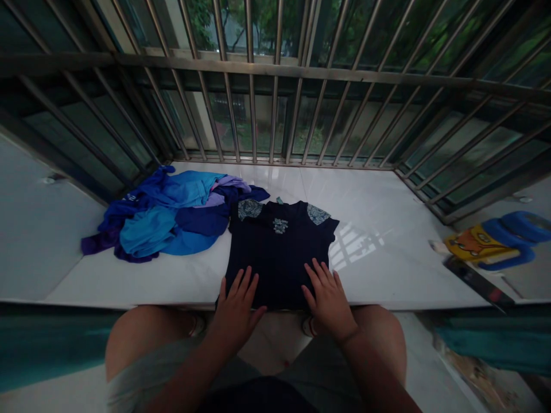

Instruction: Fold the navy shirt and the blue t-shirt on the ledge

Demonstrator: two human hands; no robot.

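Observation:
A dark navy T-shirt [279, 258] lies spread flat on the white sill, its collar toward the window. Patterned patches mark its shoulders, and a small printed design sits on the chest. My left hand [239, 304] rests flat on the lower left part of the shirt, fingers spread. On the lower right side my right hand [325, 295] lies in the same way, fingers stretched out and apart. Neither hand grips the cloth. The shirt's bottom edge reaches the sill's front edge, close to my wrists.
A heap of blue and purple clothes [172, 212] lies left of the shirt, touching its sleeve. At the right stand a yellow and blue jug-like container [486, 241] and a dark flat object [477, 282]. Metal bars [273, 69] close off the window behind the sill [387, 246].

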